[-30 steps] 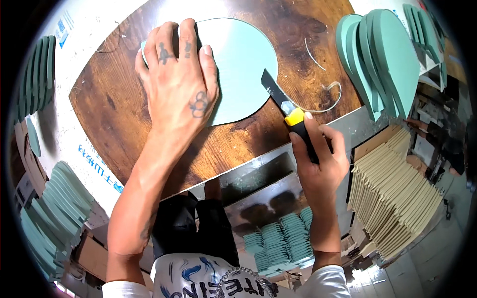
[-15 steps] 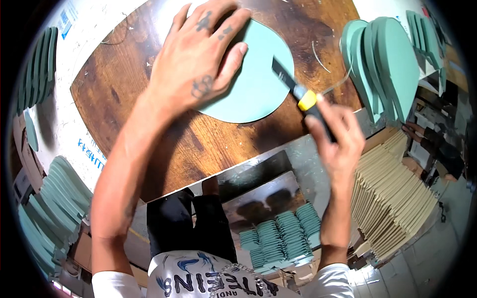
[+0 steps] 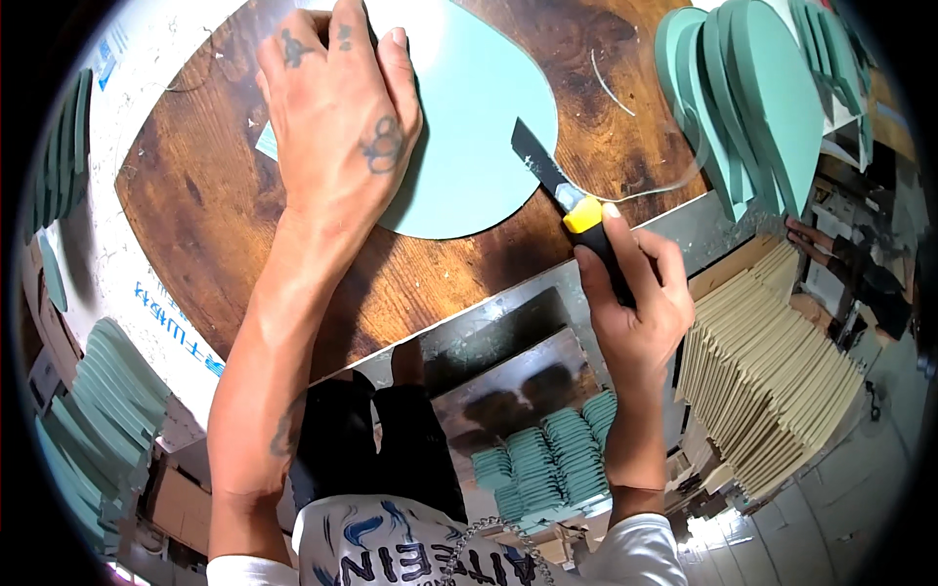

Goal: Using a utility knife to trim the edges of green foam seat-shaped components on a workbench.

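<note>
A rounded pale-green panel (image 3: 479, 127) lies on the brown wood-grain board (image 3: 205, 195). My left hand (image 3: 337, 117) rests over the panel's left side, palm down; its thumb is stretched out and its fingers are partly bent. My right hand (image 3: 640, 283) is wrapped round the black and yellow handle of a utility knife (image 3: 576, 205). The knife's dark blade lies over the panel's right edge; whether it touches cannot be made out. A thin pale strip (image 3: 655, 190) curls from beside the blade toward the right.
Several green panels (image 3: 767, 107) stand on edge at the right of the table, and more green stacks (image 3: 127, 381) are at the left. Below the table edge are small green stacked pieces (image 3: 557, 459). A tall pile of beige sheets (image 3: 762, 361) stands at the right. Another person's arm (image 3: 816, 244) shows beyond.
My left hand has shifted left and a little up over the panel. The knife has moved slightly left and down, still in my right hand. The thin strip now reaches the blade.
</note>
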A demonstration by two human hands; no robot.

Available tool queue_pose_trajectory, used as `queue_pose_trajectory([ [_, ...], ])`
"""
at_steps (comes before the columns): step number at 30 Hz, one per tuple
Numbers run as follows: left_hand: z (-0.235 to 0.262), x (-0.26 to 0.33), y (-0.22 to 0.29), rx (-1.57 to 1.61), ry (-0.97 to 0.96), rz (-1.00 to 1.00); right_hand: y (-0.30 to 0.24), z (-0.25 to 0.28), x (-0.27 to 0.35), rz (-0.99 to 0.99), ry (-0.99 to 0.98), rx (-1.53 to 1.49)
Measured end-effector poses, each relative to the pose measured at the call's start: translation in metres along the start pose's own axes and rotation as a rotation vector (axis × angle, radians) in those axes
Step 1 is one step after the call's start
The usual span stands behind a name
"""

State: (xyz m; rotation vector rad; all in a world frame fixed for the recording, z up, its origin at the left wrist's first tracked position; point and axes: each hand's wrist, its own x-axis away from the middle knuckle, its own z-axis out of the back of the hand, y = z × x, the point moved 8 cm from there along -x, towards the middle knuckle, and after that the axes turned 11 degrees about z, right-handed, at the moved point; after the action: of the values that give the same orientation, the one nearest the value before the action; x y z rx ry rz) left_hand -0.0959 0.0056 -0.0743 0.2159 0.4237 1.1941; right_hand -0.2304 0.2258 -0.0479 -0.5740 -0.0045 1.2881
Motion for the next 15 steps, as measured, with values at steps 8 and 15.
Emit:
queue_pose_trajectory([
  [8, 0.013, 0.004, 0.015, 0.051, 0.186, -0.2, -0.001, -0.01, -0.037, 0.124, -0.011, 0.049],
  [15, 0.005, 0.0, 0.01, 0.107, 0.065, -0.234, 0.013, -0.012, -0.069, 0.174, -0.015, 0.037],
])
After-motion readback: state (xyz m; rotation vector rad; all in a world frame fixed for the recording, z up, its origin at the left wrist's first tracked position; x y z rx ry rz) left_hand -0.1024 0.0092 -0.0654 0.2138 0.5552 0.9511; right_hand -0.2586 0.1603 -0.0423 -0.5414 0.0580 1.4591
